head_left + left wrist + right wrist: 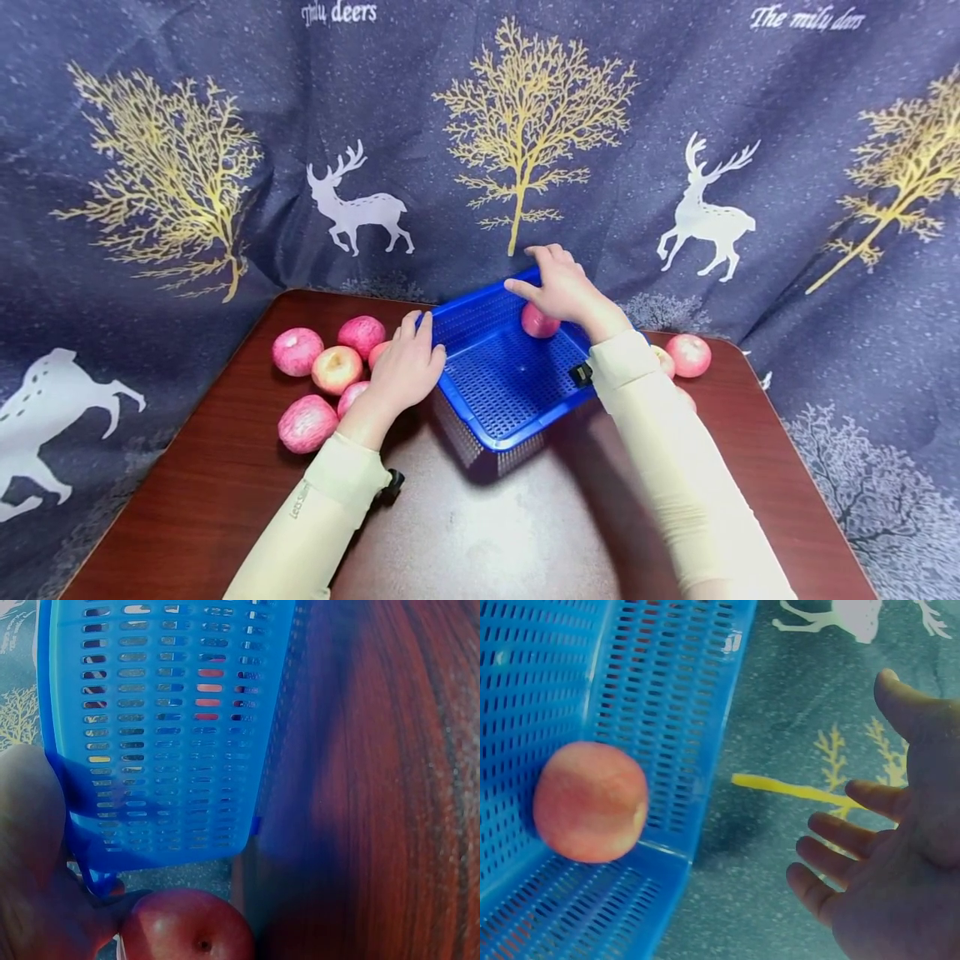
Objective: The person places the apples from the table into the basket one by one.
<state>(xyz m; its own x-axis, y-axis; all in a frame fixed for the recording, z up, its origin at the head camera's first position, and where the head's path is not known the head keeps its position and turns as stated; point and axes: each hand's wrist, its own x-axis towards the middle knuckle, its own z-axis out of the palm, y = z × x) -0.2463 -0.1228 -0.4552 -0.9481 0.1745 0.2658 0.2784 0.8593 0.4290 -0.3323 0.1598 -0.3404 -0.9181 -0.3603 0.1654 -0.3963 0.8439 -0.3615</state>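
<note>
A blue plastic basket (495,379) with slotted sides stands tilted over the table in the head view, one corner toward me. My left hand (408,362) grips the rim at its left corner; in the left wrist view the thumb (30,810) lies against the basket wall (172,735). One red apple (592,802) sits inside the basket, against the far corner. Over that far side, my right hand (562,287) holds nothing, its fingers spread and apart from the apple in the right wrist view.
Several apples (307,423) lie on the brown table (202,467) left of the basket, one apple (187,926) close under my left hand. More apples (687,356) lie to the right, partly behind my right sleeve. A dark curtain (442,167) with deer and trees hangs behind.
</note>
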